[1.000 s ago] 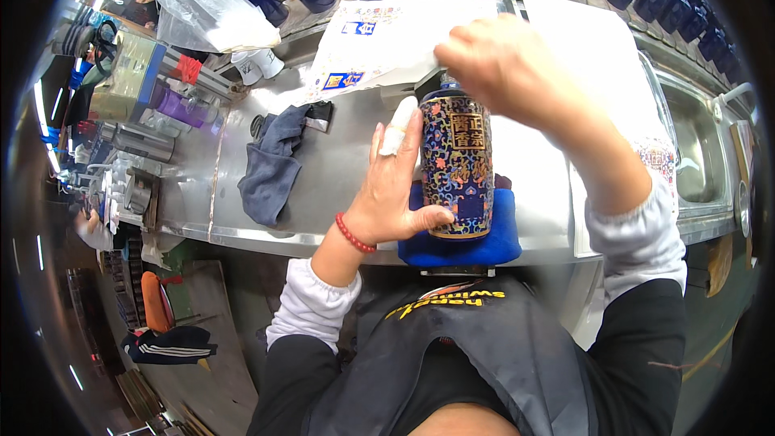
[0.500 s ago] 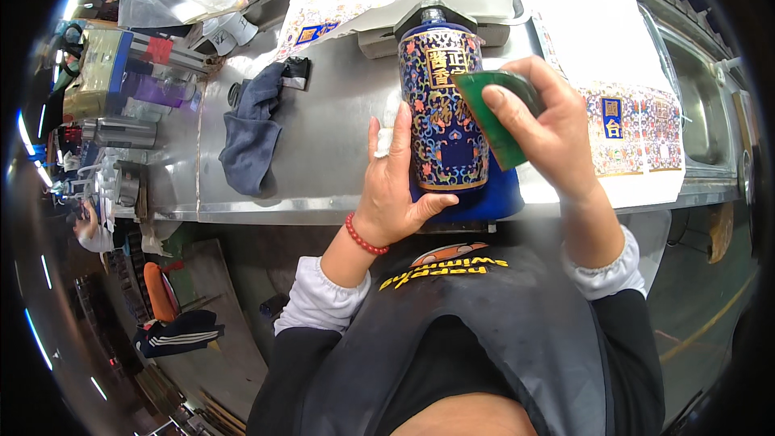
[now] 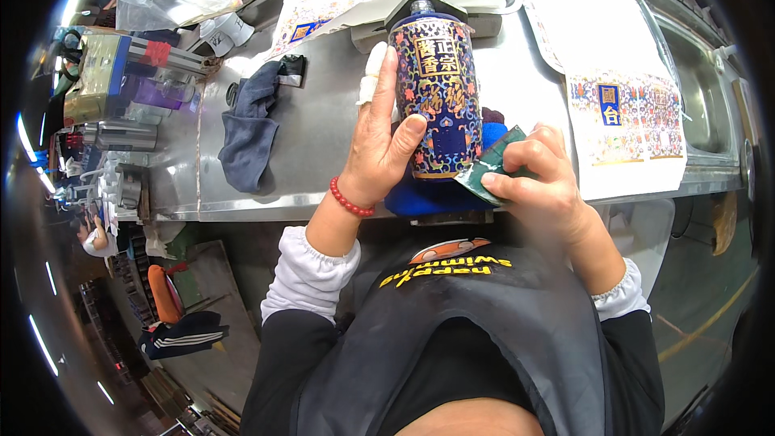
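Note:
A dark blue bottle (image 3: 434,97) with a colourful floral wrap and gold characters lies with its neck away from me, propped on a dark holder (image 3: 462,14). Along its left side my left hand (image 3: 373,141) rests with fingers stretched out, the thumb lying on the bottle's front. White wrapping covers one fingertip. My right hand (image 3: 549,182) is closed around a flat green scraper (image 3: 492,168), whose edge meets the bottle's lower right corner. Beneath the bottle's base is a blue cloth (image 3: 428,200).
Patterned label sheets lie at the right (image 3: 626,125) and the back left (image 3: 311,0) of the metal table (image 3: 323,186). A grey-blue rag (image 3: 249,133) lies left, beside a small black-and-white packet (image 3: 292,70). A sink (image 3: 702,89) is at far right.
The scraper has come down from the bottle's upper right side to its bottom edge. My left hand has slid up along the bottle, and the thumb now lies on its front.

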`<state>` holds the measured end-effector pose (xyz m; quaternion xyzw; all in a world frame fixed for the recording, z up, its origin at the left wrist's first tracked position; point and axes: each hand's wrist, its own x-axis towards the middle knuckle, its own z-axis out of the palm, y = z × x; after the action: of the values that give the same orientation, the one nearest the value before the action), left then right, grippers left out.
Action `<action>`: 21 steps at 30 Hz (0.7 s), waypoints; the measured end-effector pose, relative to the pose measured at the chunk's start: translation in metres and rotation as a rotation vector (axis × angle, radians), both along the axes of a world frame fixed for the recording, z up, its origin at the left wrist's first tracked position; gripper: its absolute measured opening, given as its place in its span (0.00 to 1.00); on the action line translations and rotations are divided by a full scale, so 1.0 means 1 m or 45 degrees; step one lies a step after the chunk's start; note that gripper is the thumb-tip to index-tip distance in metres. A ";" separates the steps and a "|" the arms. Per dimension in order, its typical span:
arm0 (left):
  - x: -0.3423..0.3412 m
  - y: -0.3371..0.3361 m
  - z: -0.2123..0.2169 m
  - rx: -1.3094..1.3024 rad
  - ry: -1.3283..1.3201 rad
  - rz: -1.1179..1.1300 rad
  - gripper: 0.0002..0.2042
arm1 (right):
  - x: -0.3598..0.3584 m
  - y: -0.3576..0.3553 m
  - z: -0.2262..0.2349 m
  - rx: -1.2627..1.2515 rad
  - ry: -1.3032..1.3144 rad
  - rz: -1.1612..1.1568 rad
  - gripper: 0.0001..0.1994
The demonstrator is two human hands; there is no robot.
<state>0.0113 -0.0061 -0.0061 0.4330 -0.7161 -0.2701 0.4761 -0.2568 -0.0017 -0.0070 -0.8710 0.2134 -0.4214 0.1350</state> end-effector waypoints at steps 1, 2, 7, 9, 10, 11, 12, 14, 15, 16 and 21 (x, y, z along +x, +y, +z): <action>0.000 0.001 -0.001 0.020 0.022 -0.012 0.41 | 0.001 0.000 0.002 0.020 0.029 0.012 0.17; 0.000 0.003 -0.001 0.054 0.044 -0.022 0.41 | -0.001 0.000 0.008 0.020 0.042 0.035 0.16; 0.003 0.005 0.008 -0.132 -0.291 0.114 0.47 | 0.019 -0.012 0.043 0.736 -0.308 0.000 0.09; 0.002 0.012 0.019 -0.148 -0.533 0.055 0.55 | 0.036 -0.024 0.043 0.915 -0.353 0.023 0.09; 0.000 0.018 0.025 -0.154 -0.617 0.064 0.56 | 0.038 -0.032 0.042 0.901 -0.322 0.005 0.10; -0.001 0.023 0.029 -0.156 -0.702 0.066 0.58 | 0.043 -0.041 0.038 1.145 -0.434 -0.046 0.10; -0.004 0.029 0.032 -0.154 -0.774 0.090 0.60 | 0.044 -0.051 0.036 1.151 -0.491 -0.238 0.09; -0.009 0.038 0.032 -0.156 -0.857 0.148 0.63 | 0.048 -0.067 0.031 1.193 -0.718 -0.466 0.08; -0.014 0.039 0.026 -0.160 -0.877 0.197 0.63 | 0.048 -0.073 0.031 1.221 -0.674 -0.241 0.08; -0.011 0.039 0.022 -0.151 -0.821 0.156 0.64 | 0.052 -0.078 0.030 1.259 -0.697 -0.105 0.08; 0.004 0.035 -0.004 0.088 -0.509 0.001 0.64 | 0.046 -0.086 0.044 1.194 -0.668 -0.504 0.10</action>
<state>0.0153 0.0286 -0.0101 0.4945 -0.7865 -0.2029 0.3094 -0.2108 -0.0878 0.0366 -0.5276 0.4959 -0.5010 0.4741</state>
